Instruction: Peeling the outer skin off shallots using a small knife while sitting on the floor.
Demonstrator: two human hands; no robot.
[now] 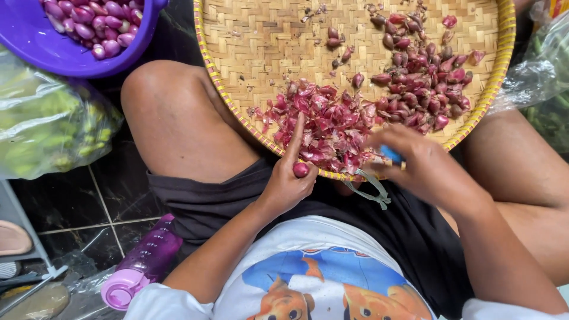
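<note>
My left hand (288, 178) grips a small peeled shallot (300, 169), with the index finger stretched up over a heap of red shallot skins (323, 124). My right hand (415, 163) is closed around a small knife with a blue handle (391, 155), just right of the shallot. Both hands hover at the near rim of a round woven bamboo tray (249, 41) resting on my knees. Unpeeled shallots (424, 83) lie in a pile on the tray's right side.
A purple bowl (41, 50) of peeled shallots sits at the top left. A clear bag of green vegetables (47, 121) lies below it, another bag (548, 71) at the right. A purple bottle (142, 264) lies on the dark tiled floor.
</note>
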